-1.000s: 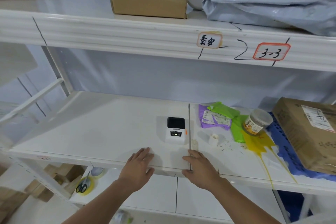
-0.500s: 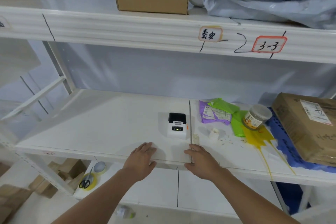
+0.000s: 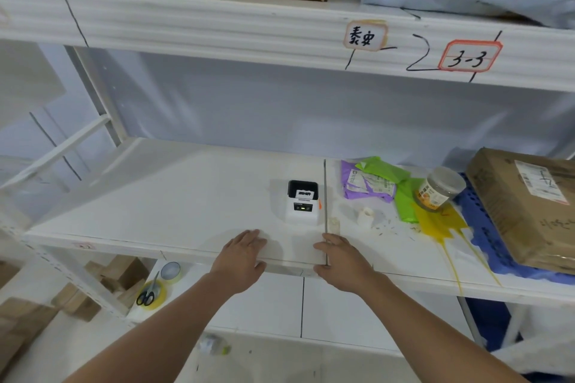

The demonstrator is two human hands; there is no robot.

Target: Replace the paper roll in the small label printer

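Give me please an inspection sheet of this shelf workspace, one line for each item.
Surface: white shelf, left part bare, seam beside the printer.
Job's things: label printer upright, green light lit, label showing at the top; small white roll to its right.
Clutter: purple and green bags, jar tilted on yellow plastic, cardboard box at right.
Grippers: left hand and right hand flat on the shelf edge, empty.
Cables: nothing seen.
Surroundings: scissors on the lower shelf; box and grey bag above.
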